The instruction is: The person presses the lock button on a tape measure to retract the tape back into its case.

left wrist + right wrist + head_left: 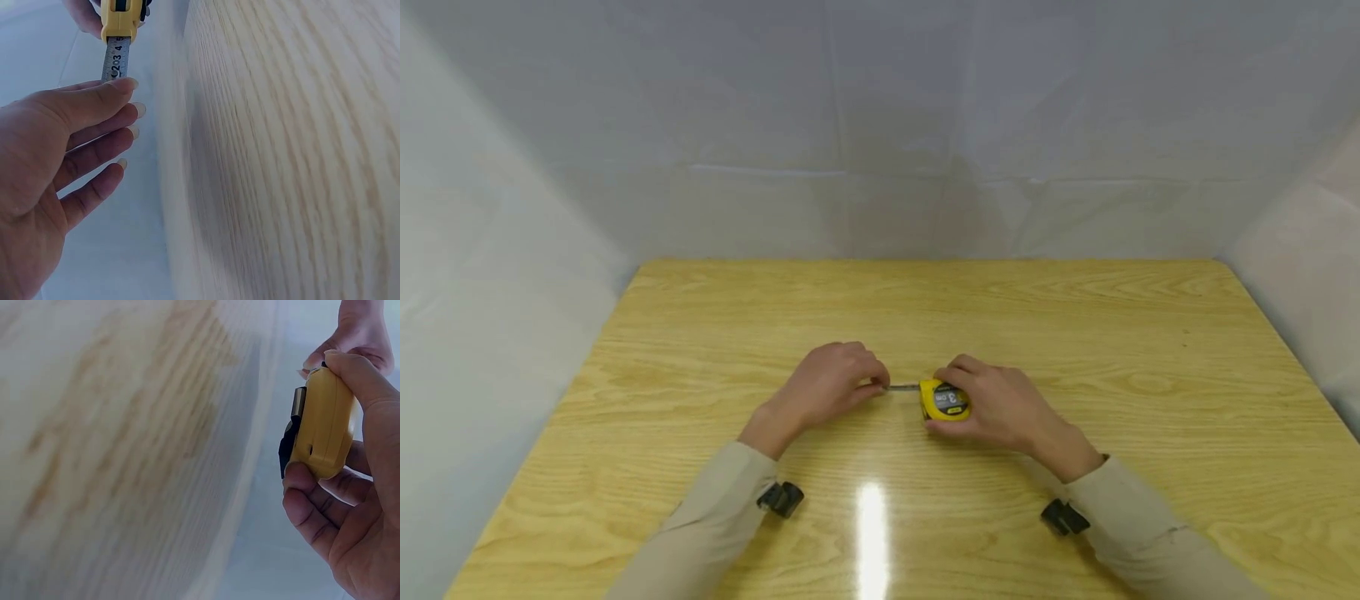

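A yellow tape measure (945, 401) with a dark face label is gripped in my right hand (1003, 408), fingers and thumb round its case. A short length of metal blade (903, 387) sticks out of the case toward the left. My left hand (831, 385) pinches the blade's end between thumb and forefinger. In the left wrist view the blade (116, 57) shows printed numbers, and the other fingers (94, 156) are spread loosely. The right wrist view shows the yellow case (325, 422) edge-on with a metal clip (299, 401) on its side.
Both hands are over a wooden table (925, 317) with light grain. Pale sheeting (895, 125) hangs behind the table and along both sides. A small black device (781, 498) is at the left cuff, another black device (1064, 517) at the right cuff.
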Tool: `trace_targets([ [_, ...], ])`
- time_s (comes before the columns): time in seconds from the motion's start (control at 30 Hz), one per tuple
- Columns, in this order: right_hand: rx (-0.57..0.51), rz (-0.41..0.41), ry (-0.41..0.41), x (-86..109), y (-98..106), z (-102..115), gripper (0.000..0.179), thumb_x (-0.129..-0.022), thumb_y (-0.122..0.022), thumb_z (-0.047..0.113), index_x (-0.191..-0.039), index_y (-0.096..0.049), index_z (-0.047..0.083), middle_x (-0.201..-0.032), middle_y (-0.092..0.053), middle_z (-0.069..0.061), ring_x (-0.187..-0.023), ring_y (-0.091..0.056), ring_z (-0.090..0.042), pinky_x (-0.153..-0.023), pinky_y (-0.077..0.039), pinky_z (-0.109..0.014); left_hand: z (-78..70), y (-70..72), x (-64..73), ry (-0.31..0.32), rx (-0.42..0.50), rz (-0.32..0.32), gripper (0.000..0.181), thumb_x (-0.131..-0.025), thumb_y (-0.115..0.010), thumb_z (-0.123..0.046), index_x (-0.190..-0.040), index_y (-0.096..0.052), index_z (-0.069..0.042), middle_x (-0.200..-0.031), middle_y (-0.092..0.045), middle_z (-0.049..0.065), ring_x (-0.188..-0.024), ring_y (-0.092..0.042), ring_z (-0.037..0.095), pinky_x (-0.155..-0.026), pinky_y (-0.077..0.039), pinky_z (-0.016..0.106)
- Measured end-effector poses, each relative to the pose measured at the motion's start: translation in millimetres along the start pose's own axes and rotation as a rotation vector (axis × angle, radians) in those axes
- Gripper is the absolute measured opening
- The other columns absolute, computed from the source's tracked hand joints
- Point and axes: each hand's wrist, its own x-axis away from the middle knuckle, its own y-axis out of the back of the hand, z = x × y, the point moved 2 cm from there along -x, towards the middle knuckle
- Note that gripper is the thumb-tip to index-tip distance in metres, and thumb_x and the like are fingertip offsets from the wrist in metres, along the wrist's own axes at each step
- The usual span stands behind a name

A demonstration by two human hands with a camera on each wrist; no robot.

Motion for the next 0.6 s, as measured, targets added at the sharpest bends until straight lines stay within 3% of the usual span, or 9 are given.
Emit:
trace_targets([
  [0.33,0.007,-0.012,0.016,-1.3,-3,2,0.061,-0.08,-0.066,0.061,-0.12,-0.064,0.014,-0.109,-0.059,0.0,-0.075,-0.057,-0.009,-0.056,-0.046,-0.023,-7.5,-4.8,-10.8,-0.047,-0.003,-0.003,0.006,-0.089,-0.07,-0.021,-0.092,-0.074,-0.019,-0.089,-0.068,-0.009,-0.08,-0.059,0.01,-0.072,-0.05,0.03],
  [0.6,0.0,0.003,-0.001,-1.5,-3,4,0.06,-0.08,-0.066,0.061,-0.119,-0.064,0.015,-0.109,-0.06,0.0,-0.075,-0.056,-0.009,-0.056,-0.045,-0.023,-11.3,-8.1,-14.7,-0.042,0.001,0.004,0.007,-0.09,-0.07,-0.021,-0.094,-0.075,-0.018,-0.089,-0.068,-0.008,-0.078,-0.059,0.009,-0.071,-0.05,0.028],
])
